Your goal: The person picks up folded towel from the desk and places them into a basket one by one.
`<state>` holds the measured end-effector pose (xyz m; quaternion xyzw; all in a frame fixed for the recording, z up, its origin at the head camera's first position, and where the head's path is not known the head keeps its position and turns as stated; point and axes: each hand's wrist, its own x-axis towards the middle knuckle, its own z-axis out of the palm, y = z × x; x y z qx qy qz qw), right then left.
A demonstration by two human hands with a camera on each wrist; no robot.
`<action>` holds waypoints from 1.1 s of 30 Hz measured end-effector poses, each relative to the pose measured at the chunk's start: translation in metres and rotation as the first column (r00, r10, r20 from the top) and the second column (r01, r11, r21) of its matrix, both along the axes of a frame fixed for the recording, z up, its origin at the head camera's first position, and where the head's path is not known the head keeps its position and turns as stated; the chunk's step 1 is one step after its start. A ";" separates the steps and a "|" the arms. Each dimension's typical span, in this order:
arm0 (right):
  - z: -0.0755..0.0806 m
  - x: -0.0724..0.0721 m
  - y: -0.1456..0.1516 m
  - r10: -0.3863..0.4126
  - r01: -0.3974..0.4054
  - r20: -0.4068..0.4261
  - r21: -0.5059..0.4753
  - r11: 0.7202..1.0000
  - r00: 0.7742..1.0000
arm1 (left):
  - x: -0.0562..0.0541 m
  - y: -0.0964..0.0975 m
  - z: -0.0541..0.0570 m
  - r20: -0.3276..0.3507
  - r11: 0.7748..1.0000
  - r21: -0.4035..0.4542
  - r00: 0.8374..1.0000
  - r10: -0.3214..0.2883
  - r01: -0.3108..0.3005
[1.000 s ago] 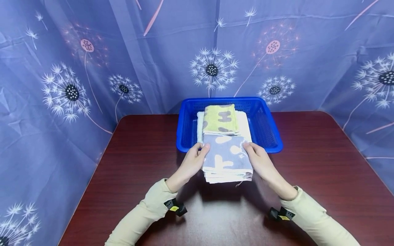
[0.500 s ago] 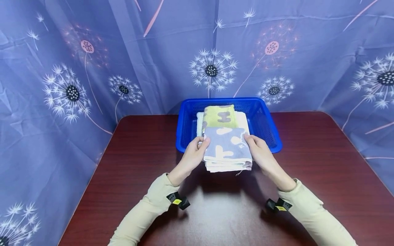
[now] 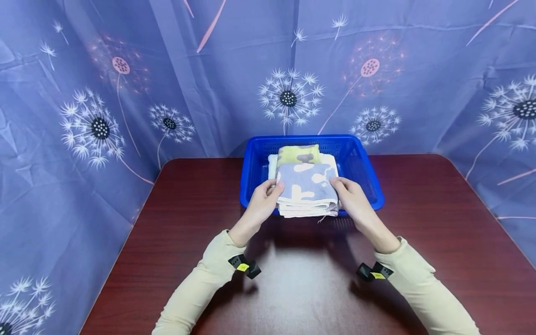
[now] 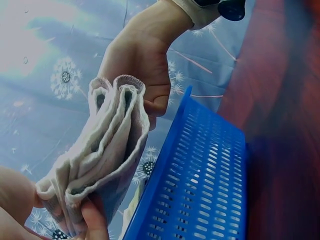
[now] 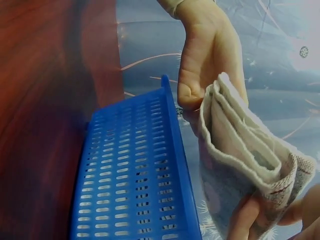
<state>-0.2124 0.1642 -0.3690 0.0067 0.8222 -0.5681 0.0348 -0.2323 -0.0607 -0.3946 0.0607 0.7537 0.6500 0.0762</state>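
Note:
A folded grey-blue towel [image 3: 307, 186] with white shapes is held level over the front rim of the blue plastic basket [image 3: 374, 186]. My left hand [image 3: 260, 204] pinches its left edge, thumb on top. At the right edge my right hand [image 3: 356, 201] grips it the same way. Both wrist views show the towel [image 4: 107, 150] from its layered edge, above the basket's slotted wall [image 5: 125, 170]. Inside the basket, a yellow-green towel [image 3: 298, 151] with grey shapes lies on whitish folded cloth [image 3: 330, 159]; the held towel partly hides both.
The basket stands near the back edge of a dark red-brown table [image 3: 188, 204]. Behind and beside the table hangs a blue curtain [image 3: 226, 83] printed with dandelions. Each wrist carries a small black camera [image 3: 247, 266].
Both hands have moved forward with the grey-blue towel, from in front of the basket to over its front rim. It now covers more of the yellow-green towel.

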 end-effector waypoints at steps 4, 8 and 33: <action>0.003 -0.004 0.000 0.003 -0.003 -0.010 0.055 0.998 1.000 | -0.004 0.000 0.003 0.019 1.000 -0.009 1.000 0.011 -0.011; 0.006 -0.008 0.000 0.014 -0.015 0.026 0.064 0.998 1.000 | -0.007 0.002 0.006 0.020 1.000 -0.005 0.999 0.025 -0.025; 0.003 -0.033 0.004 0.051 -0.053 -0.032 -0.037 0.998 0.998 | -0.028 0.017 0.012 0.062 0.993 0.085 0.995 0.082 -0.088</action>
